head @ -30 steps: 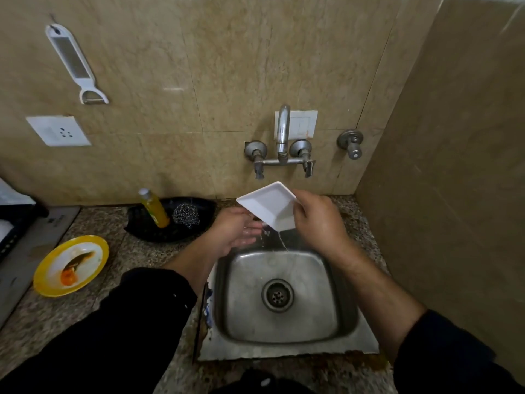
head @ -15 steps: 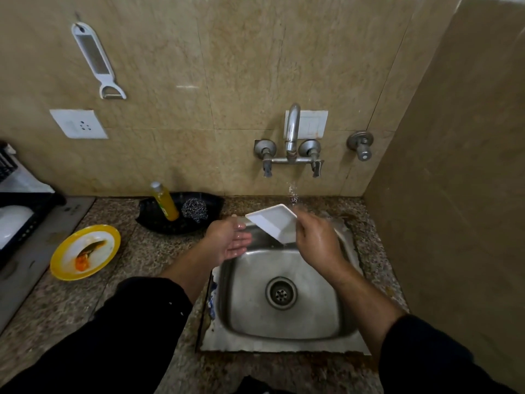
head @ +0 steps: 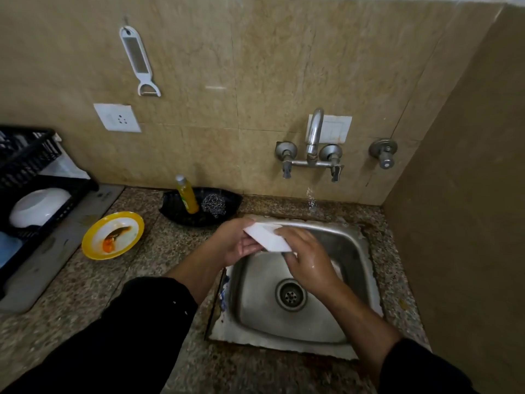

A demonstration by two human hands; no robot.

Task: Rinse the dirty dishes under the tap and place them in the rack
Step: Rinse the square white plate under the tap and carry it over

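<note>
Both hands hold a small white dish over the back left corner of the sink, the left hand cupping it from beneath with fingers curled on its edge, the right hand gripping its near side. Water runs from the tap. A white bowl sits in the black rack on the left. The yellow plate on the bench carries food scraps, so it looks unrinsed.

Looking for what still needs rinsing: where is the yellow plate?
In the head view, the yellow plate sits on the counter at left, between the black rack and the black tray holding the soap bottle.
</note>
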